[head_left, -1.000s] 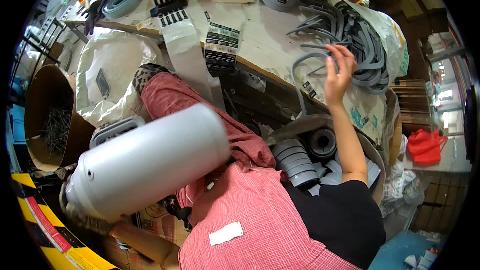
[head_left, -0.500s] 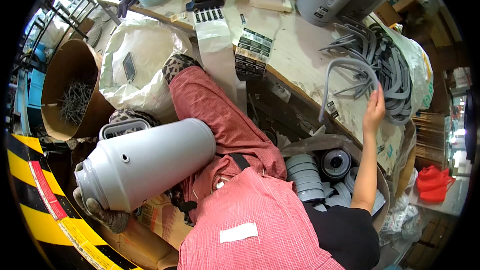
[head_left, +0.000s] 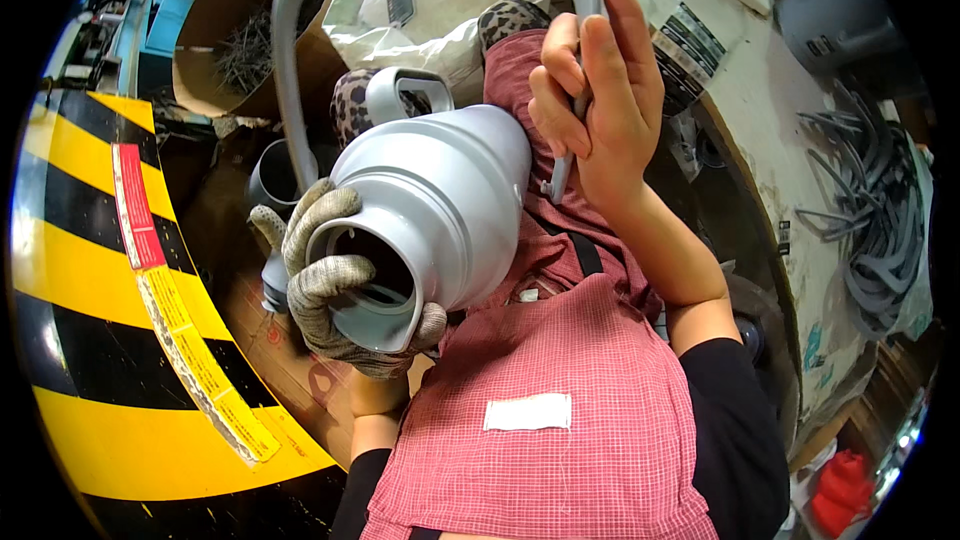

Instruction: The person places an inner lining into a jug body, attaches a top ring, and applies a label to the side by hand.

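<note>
A grey vacuum jug body [head_left: 455, 195] lies tilted across my lap with its round open mouth toward me. My left hand [head_left: 335, 280], in a knitted glove, is closed round the rim, some fingers inside the mouth. The jug's fixed side handle [head_left: 380, 95] points away from me. My bare right hand [head_left: 610, 105] holds a curved grey carrying handle [head_left: 286, 50] near one end, index finger stretched upward. That handle arches over the jug. Its near end hangs beside the jug's right side; the far end is by the left glove, and whether it touches the jug I cannot tell.
Yellow-and-black striped panel [head_left: 95, 325] stands at left. Beyond my knees are a cardboard box [head_left: 205, 65] of metal rods and a white bag [head_left: 450, 40]. On the right workbench [head_left: 745, 130] lies a pile of grey handles [head_left: 880, 230]. A red bag [head_left: 840, 490] sits lower right.
My right hand has brought the carrying handle from the workbench pile to over the jug. The jug has been turned so its mouth faces me; my left hand still grips its rim.
</note>
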Demonstrator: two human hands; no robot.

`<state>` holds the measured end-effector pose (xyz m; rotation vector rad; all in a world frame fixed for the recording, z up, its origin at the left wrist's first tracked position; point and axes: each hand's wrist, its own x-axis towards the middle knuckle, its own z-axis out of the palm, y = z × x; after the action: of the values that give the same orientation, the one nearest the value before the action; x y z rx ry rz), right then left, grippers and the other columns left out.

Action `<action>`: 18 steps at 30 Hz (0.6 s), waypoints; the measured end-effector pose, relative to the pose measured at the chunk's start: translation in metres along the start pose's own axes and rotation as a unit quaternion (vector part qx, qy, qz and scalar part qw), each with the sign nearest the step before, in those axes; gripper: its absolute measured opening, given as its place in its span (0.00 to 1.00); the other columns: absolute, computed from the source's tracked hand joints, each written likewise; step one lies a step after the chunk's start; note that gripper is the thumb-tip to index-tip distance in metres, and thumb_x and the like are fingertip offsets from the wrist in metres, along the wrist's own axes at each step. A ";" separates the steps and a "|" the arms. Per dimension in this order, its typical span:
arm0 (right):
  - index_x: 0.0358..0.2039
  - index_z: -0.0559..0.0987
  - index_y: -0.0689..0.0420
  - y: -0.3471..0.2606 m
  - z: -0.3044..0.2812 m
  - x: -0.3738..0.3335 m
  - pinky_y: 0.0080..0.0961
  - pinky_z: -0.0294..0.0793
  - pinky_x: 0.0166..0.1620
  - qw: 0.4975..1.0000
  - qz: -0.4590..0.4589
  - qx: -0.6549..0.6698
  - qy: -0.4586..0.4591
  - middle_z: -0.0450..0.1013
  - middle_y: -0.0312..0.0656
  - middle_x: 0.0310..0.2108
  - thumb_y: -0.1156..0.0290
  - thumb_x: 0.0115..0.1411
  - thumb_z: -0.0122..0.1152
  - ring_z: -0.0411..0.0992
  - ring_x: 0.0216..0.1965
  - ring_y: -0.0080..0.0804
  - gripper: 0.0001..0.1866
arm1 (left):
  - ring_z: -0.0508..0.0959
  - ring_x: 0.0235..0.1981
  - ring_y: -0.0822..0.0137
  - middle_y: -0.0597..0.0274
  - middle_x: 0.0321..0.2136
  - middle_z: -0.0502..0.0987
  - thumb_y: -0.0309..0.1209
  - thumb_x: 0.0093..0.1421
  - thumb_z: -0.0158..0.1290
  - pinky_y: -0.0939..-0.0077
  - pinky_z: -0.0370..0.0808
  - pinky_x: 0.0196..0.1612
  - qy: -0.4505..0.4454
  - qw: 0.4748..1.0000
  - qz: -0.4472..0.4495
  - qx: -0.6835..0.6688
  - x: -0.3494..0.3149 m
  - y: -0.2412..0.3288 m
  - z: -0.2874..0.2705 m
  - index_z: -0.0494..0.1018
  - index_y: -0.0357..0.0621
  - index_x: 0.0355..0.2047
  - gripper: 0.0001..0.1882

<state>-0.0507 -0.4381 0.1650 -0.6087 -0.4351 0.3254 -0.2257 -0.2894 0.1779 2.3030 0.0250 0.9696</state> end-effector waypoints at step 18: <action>0.71 0.57 0.56 0.014 -0.011 -0.023 0.12 0.51 0.18 0.984 0.125 -0.128 0.008 0.61 0.31 0.26 0.71 0.73 0.46 0.51 0.14 0.12 0.28 | 0.71 0.30 0.83 0.64 0.34 0.76 0.47 0.57 0.64 0.93 0.70 0.34 -0.050 0.743 -0.383 -0.547 0.020 -0.051 0.002 0.67 0.34 0.55 0.35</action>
<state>-0.0674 -0.4420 0.1418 -0.9207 -0.3891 0.5082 -0.1986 -0.2444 0.1608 1.0346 0.2614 0.2395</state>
